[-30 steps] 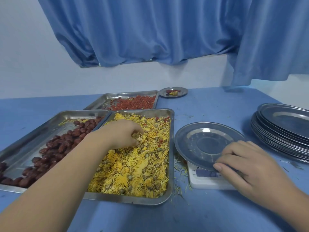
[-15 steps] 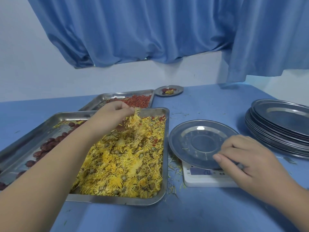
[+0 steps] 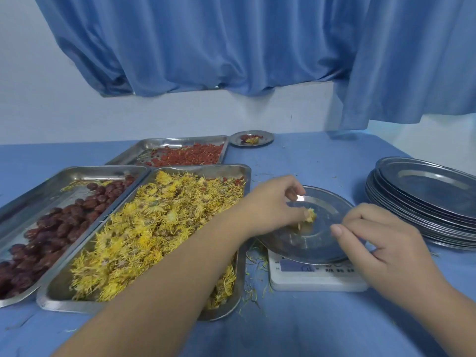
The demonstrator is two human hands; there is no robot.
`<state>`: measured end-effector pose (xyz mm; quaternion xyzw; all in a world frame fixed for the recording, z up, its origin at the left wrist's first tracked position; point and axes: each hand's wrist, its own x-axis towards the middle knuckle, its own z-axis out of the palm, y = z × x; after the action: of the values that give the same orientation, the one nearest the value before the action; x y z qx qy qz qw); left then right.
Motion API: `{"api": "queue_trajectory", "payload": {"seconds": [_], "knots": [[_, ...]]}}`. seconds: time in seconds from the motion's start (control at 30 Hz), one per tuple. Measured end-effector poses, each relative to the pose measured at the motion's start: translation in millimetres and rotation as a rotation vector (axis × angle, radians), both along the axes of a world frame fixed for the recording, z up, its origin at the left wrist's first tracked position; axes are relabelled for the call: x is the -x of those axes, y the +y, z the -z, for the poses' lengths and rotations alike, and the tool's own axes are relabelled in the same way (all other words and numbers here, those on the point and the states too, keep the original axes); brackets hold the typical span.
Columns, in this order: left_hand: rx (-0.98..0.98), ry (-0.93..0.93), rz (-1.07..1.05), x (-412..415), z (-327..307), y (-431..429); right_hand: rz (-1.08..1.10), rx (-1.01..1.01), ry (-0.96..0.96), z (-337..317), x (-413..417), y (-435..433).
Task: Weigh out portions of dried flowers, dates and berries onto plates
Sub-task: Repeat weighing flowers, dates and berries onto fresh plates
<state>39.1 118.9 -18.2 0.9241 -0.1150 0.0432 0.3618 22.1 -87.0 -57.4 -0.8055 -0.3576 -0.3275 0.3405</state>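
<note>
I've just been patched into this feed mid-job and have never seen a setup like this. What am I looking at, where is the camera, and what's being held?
There is no machine here: these are a person's two bare hands. The single view comes from a camera worn on the head, looking forward and down.

On the blue table lie three metal trays: yellow dried flowers nearest, dates to their left, red berries behind. A white scale carries a plate. A stack of plates sits on the right, and a small filled plate at the back.

The left hand reaches over the plate on the scale, its fingers pinching a tuft of flowers. The right hand sits at that plate's near rim with curled fingers; whether it grips the rim I cannot tell.
</note>
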Motion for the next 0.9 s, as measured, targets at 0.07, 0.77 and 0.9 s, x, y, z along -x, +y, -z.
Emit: {"api": "queue_trajectory", "payload": {"seconds": [0.07, 0.77, 0.9], "knots": [[-0.037, -0.007, 0.037, 4, 2, 4, 0.001, 0.006, 0.000, -1, 0, 1], [-0.192, -0.027, -0.775, 65, -13, 287, -0.246, 0.219, 0.071, -18, 8, 100], [-0.282, 0.057, -0.801, 59, 9, 315, -0.219, 0.207, 0.064, -16, 5, 94]]}}
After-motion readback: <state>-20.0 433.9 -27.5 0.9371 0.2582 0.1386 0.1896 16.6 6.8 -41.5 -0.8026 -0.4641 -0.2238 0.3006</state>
